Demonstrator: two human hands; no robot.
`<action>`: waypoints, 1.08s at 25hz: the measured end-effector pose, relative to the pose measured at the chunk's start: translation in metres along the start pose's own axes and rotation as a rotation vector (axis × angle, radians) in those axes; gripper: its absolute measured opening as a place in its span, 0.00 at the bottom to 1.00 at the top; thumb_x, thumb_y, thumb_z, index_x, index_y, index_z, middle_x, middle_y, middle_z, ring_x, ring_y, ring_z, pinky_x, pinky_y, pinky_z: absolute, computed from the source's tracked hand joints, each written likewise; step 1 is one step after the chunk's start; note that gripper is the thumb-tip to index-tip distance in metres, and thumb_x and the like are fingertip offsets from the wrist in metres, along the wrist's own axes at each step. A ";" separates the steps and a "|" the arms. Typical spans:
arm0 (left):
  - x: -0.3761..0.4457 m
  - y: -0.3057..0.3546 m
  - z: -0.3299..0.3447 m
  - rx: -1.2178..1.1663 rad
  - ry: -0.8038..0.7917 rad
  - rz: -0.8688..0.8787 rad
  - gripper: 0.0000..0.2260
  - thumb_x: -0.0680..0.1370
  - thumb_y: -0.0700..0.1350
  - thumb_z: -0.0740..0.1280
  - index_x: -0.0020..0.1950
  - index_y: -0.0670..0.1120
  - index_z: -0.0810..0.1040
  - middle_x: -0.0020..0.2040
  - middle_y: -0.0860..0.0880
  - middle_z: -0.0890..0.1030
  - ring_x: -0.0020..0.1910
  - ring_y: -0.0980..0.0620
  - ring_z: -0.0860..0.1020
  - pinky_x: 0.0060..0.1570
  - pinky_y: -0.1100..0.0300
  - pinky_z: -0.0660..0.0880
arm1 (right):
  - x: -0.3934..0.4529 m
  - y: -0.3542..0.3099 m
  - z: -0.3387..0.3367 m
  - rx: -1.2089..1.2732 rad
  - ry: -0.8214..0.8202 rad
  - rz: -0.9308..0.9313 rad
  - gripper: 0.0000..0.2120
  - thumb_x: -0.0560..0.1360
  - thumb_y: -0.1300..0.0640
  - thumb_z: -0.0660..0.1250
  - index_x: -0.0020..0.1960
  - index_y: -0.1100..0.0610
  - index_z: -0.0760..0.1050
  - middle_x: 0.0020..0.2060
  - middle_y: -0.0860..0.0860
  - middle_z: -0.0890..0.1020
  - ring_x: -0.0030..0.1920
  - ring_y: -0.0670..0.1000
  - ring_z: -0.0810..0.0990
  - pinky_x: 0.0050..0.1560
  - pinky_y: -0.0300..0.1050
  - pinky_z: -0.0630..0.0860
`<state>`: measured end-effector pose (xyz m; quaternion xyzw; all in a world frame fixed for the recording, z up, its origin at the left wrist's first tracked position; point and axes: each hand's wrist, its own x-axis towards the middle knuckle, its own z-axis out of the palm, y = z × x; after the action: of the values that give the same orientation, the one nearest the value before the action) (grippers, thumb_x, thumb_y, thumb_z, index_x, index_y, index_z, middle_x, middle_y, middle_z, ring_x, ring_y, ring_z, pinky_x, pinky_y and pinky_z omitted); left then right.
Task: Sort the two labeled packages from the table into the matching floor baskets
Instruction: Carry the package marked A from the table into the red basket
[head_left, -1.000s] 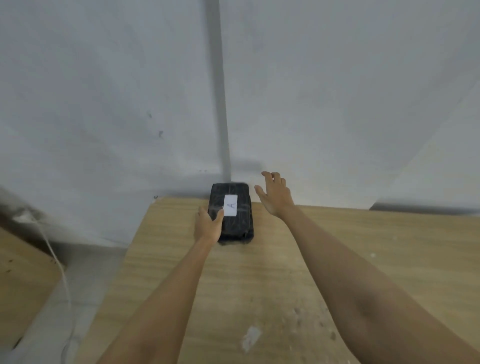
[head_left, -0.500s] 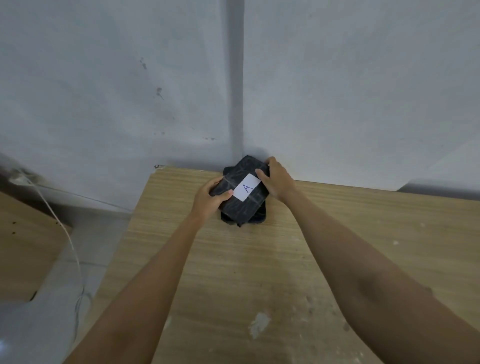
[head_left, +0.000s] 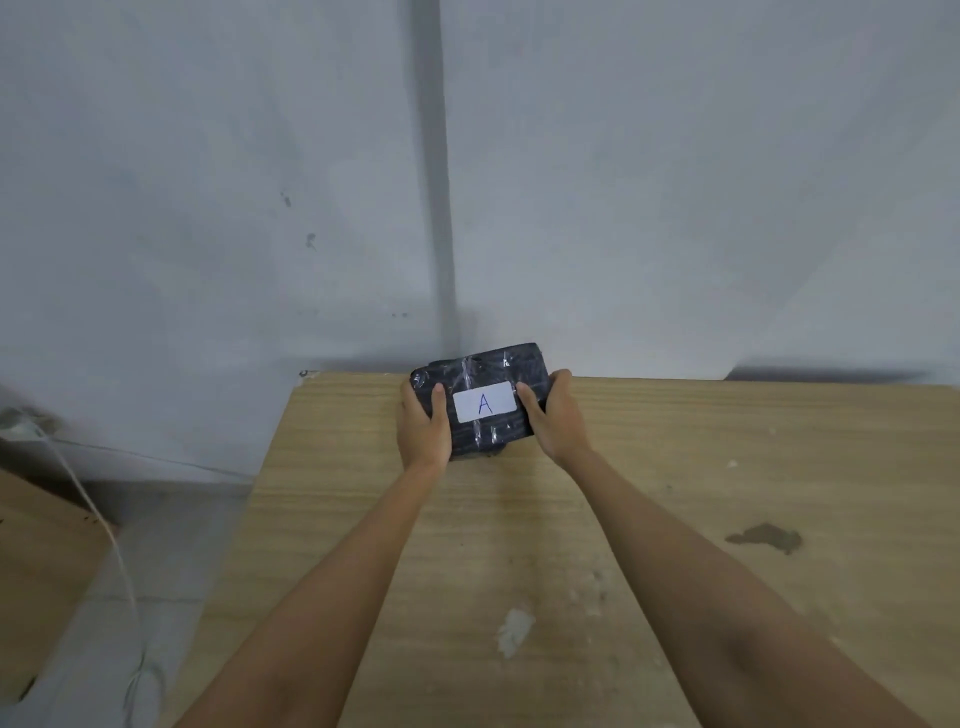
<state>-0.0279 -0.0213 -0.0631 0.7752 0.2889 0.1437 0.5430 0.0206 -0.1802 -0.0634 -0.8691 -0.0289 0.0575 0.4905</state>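
A black plastic-wrapped package (head_left: 493, 371) with a white label reading "A" is held crosswise above the far edge of the wooden table (head_left: 675, 519). My left hand (head_left: 423, 428) grips its left end and my right hand (head_left: 556, 421) grips its right end, thumbs on top beside the label. A dark sliver (head_left: 493, 453) shows just under the package; I cannot tell whether it is the second package. No floor baskets are in view.
A grey wall rises right behind the table's far edge. To the left of the table lie a grey floor, a white cable (head_left: 104, 525) and a brown board (head_left: 36, 561). The tabletop carries a white paint patch (head_left: 514, 629) and a dark stain (head_left: 763, 538).
My right hand came onto the package and both hands took hold of it. The package was lifted and turned from lengthwise to crosswise, its label now upright toward me.
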 end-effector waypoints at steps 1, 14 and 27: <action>-0.004 0.009 -0.001 0.001 -0.022 0.073 0.21 0.80 0.52 0.58 0.71 0.44 0.65 0.64 0.43 0.76 0.64 0.44 0.74 0.63 0.51 0.71 | -0.008 -0.002 -0.010 0.007 0.047 -0.020 0.16 0.78 0.45 0.61 0.50 0.56 0.60 0.32 0.47 0.73 0.32 0.49 0.74 0.30 0.42 0.67; -0.135 0.132 0.124 0.090 -0.308 0.404 0.21 0.80 0.57 0.53 0.71 0.53 0.61 0.48 0.42 0.81 0.49 0.41 0.79 0.50 0.51 0.73 | -0.097 0.046 -0.229 0.015 0.440 0.005 0.21 0.76 0.38 0.57 0.50 0.55 0.59 0.39 0.63 0.81 0.36 0.63 0.80 0.40 0.61 0.78; -0.452 0.208 0.409 0.036 -0.567 0.516 0.19 0.79 0.57 0.55 0.69 0.52 0.65 0.51 0.45 0.81 0.52 0.42 0.78 0.54 0.50 0.74 | -0.271 0.260 -0.564 -0.079 0.683 0.198 0.19 0.77 0.38 0.57 0.50 0.54 0.60 0.33 0.53 0.78 0.37 0.60 0.80 0.36 0.54 0.76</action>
<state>-0.1059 -0.6553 0.0201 0.8407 -0.0749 0.0504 0.5339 -0.1769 -0.8222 0.0226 -0.8550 0.2188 -0.1905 0.4298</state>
